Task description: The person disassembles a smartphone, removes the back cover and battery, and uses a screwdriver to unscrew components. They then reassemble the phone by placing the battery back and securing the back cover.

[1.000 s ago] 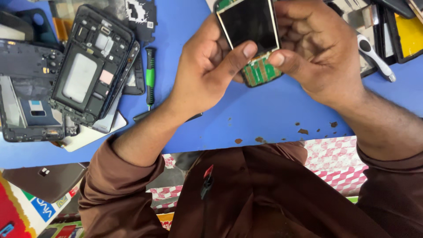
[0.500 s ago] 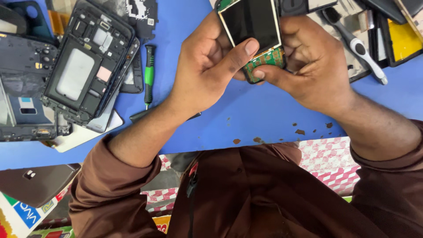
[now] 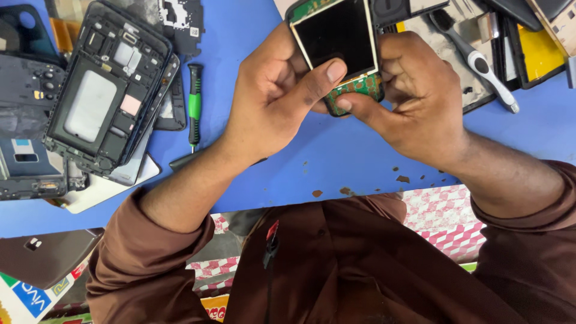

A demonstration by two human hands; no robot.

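The board (image 3: 345, 57) sits above the desk (image 3: 336, 162), between both hands: left hand (image 3: 273, 99) on its left, right hand (image 3: 414, 102) on its right. Well left lies a phone frame (image 3: 105, 99) stacked on other housings. The screwdriver (image 3: 194, 105) lies between frame and left hand. A brush (image 3: 477, 60) lies right of the right hand.

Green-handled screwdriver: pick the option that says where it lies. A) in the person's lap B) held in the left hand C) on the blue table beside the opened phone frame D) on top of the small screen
C: the green-handled screwdriver lies on the blue table just beside the opened phone frame, untouched, while the left hand and right hand both hold the small screen on its green circuit board.
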